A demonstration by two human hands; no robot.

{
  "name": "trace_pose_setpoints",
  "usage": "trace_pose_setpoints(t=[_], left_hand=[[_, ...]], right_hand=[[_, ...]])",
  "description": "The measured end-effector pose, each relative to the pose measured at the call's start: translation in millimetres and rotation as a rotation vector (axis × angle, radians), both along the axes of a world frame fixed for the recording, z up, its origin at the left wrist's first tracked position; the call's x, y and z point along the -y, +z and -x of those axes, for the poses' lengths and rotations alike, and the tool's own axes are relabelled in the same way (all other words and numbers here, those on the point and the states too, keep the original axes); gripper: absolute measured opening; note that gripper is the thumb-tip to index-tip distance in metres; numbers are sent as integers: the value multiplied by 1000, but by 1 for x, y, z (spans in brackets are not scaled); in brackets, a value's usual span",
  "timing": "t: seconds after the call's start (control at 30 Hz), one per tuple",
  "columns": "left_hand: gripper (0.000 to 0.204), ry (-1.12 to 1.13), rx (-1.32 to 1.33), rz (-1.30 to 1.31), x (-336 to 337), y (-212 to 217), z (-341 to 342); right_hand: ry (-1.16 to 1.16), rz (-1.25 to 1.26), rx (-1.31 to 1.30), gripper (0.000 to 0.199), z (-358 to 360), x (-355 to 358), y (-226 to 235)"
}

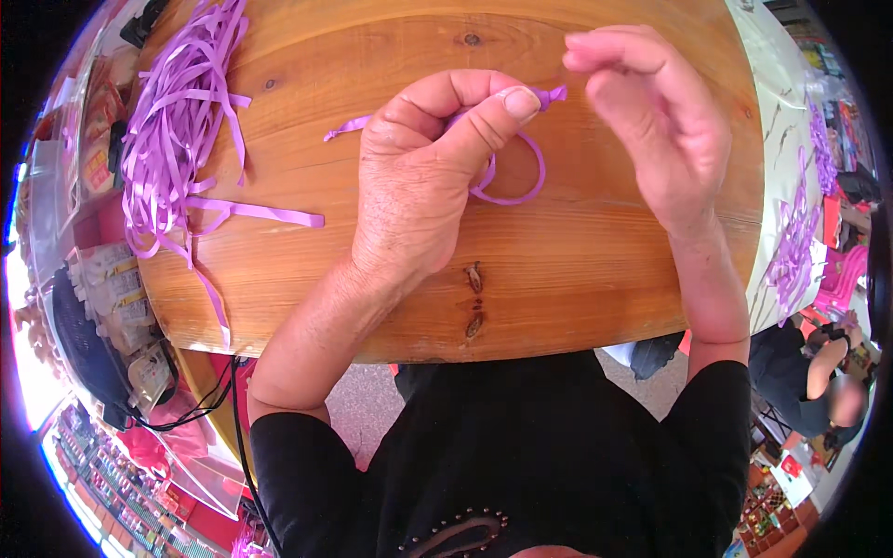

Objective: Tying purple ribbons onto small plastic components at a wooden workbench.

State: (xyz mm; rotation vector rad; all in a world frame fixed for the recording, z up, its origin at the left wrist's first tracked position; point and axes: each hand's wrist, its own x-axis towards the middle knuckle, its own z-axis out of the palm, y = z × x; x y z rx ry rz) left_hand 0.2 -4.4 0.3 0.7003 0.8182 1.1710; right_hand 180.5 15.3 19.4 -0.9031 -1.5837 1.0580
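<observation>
A purple ribbon (528, 191) is pinched between the thumb and forefinger of my left hand (423, 158), above the middle of the wooden table. A small twisted or knotted bit sticks out past the thumb tip. Below the fingers the ribbon hangs in a loop, and one tail comes out to the left of the hand. My right hand (660, 130) is raised just right of the twisted bit, apart from it, with bent fingers spaced from the thumb and nothing seen between them. The left palm hides part of the ribbon.
A big heap of loose purple ribbons (177, 130) lies on the left of the wooden table (558, 298), some strands trailing over its edge. More purple ribbons (795, 242) rest on a pale surface at the right. Another person (819, 372) is at the far right. A black cable (240, 418) hangs lower left.
</observation>
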Motion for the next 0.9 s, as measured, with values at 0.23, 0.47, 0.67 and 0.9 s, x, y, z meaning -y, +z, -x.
trace_pose_setpoints(t=[0.23,0.47,0.67,0.9], left_hand=[[8,-54,51,11,0,0,0],[8,-10,-121,-102,-2,-2,-1],[7,79,-235,-155,-3,2,2],[7,122,-276,-181,-2,6,2]], right_hand=[[-24,-587,559,35,7,0,-1],[-45,-751,659,21,2,-2,5],[-58,-818,680,17,0,-5,6],[-15,-719,677,19,-2,-5,7]])
